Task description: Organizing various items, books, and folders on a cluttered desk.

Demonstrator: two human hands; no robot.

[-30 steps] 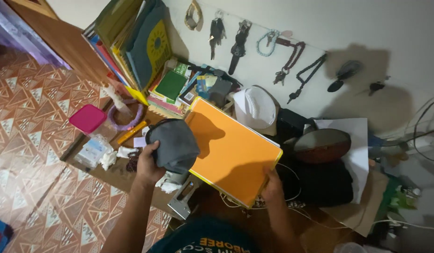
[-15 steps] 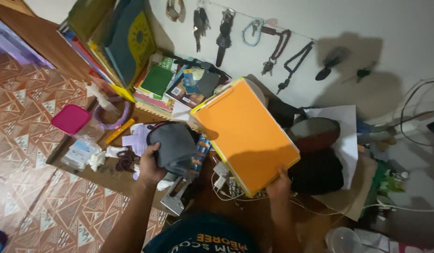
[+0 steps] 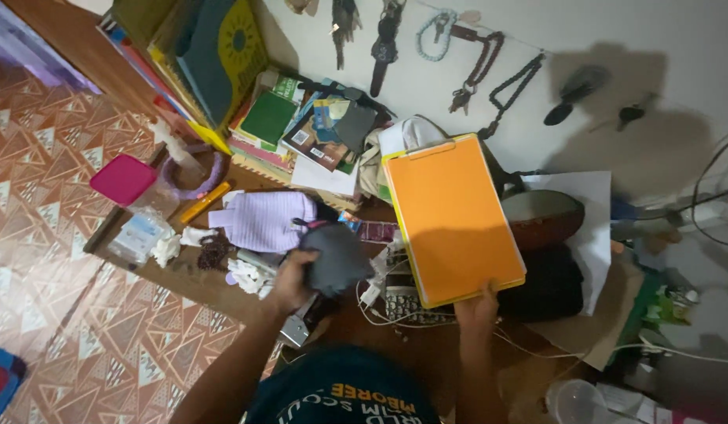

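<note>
The white wall [image 3: 615,31] ahead of me carried a row of hung keys and beads [image 3: 458,55], each throwing a hard dark shadow to the right. The floor [image 3: 58,259] was tiled in orange-brown triangle patterns. A wooden cabinet [image 3: 73,55], or perhaps a door, stood at the upper left. Cables [image 3: 717,196] trailed along the dim right side.

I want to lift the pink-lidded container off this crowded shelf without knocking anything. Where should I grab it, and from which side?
Probably take the pink-lidded container by the two opposite edges of its square lid, coming straight down from above. The lid faces up, flat and uncovered. The lilac ring and white bottle crowd its wall side, and a clear packet lies close by, so a sideways reach looks riskier.
</note>
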